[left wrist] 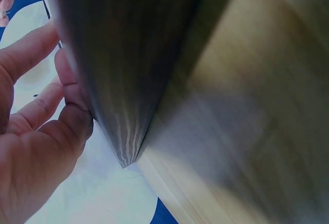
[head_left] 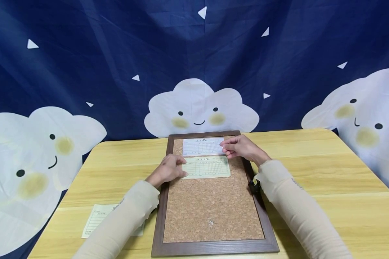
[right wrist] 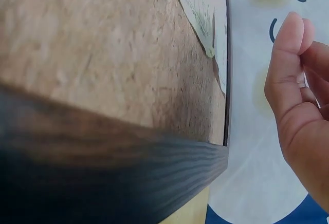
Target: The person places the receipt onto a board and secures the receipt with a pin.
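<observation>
A framed cork board (head_left: 210, 212) lies on the table with two printed form slips near its far end. The white slip (head_left: 201, 147) is uppermost, and the pale yellow slip (head_left: 205, 167) lies just below it. My left hand (head_left: 168, 168) rests over the left frame, its fingertips and thumb touching the yellow slip's left edge. Above the white slip's right end, my right hand (head_left: 241, 148) pinches thumb and finger together. A small white piece (right wrist: 302, 85) shows among its fingers; I cannot tell its kind.
Another pale slip (head_left: 97, 216) lies on the wooden table (head_left: 327, 172), partly under the left sleeve. The board's dark raised frame (head_left: 214, 247) surrounds the cork. A blue curtain (head_left: 168, 43) with printed clouds hangs behind the table.
</observation>
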`<action>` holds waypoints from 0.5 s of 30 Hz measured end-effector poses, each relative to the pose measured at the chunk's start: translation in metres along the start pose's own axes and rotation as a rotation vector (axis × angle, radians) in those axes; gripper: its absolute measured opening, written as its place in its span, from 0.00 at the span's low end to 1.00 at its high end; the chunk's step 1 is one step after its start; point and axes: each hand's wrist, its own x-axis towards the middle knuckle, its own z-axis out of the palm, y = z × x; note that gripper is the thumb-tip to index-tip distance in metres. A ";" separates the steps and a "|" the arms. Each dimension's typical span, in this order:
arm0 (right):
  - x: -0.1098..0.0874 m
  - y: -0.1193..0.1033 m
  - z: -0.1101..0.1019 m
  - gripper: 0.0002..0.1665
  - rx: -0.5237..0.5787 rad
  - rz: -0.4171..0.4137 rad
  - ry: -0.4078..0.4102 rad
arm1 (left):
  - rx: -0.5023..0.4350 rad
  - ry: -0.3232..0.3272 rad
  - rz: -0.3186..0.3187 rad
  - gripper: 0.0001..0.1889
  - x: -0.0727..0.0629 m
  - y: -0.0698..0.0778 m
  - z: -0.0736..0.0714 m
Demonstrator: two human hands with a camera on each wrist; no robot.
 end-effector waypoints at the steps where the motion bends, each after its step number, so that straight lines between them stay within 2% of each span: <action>1: 0.000 0.000 0.000 0.20 -0.005 0.001 -0.002 | 0.000 -0.001 0.000 0.21 0.000 0.000 0.000; 15: 0.003 -0.002 0.008 0.18 -0.029 0.008 0.001 | -0.008 -0.002 -0.001 0.21 0.001 0.000 0.000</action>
